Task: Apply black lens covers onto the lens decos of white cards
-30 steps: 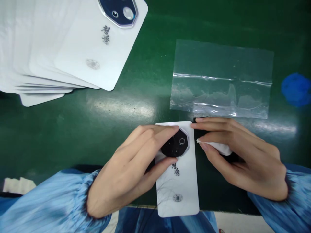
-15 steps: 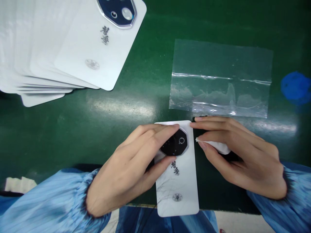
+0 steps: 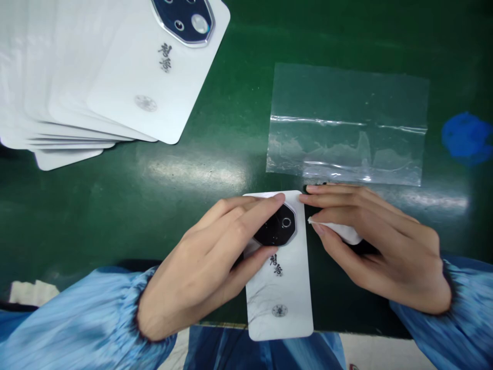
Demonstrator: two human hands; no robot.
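Both hands work close together at the near edge of the table: the left hand [image 3: 196, 262] is curled over a white phone back cover [image 3: 281, 300], thumb below and fingers across the top, holding it at the camera island, while the right hand [image 3: 377, 252] sits just beside the cover's right edge, nearly closed on a folded white wipe [image 3: 342, 232]. Its fingertips [image 3: 319, 195] reach toward that edge, and the wipe's pointed corner appears to touch it or lie just beside it; I cannot tell which. Compared with a second ago, hands and table items have all shifted slightly together in view, suggesting head movement; the grips look unchanged. The cover lies at 6 o'clock on a green table mat [image 3: 96, 216], its lower end overhanging the near edge. At 10 o'clock sits a fanned stack of matching covers [image 3: 115, 87], cut off by the frame, and at 1 o'clock lies a clear plastic sheet [image 3: 346, 123]. A blue object [image 3: 467, 139] at 3 o'clock is too blurred to identify. Blue sleeves [image 3: 65, 318] gather at both wrists. Fingers hide part of the black camera island [image 3: 275, 231], though one ringed lens [image 3: 286, 222] still shows.
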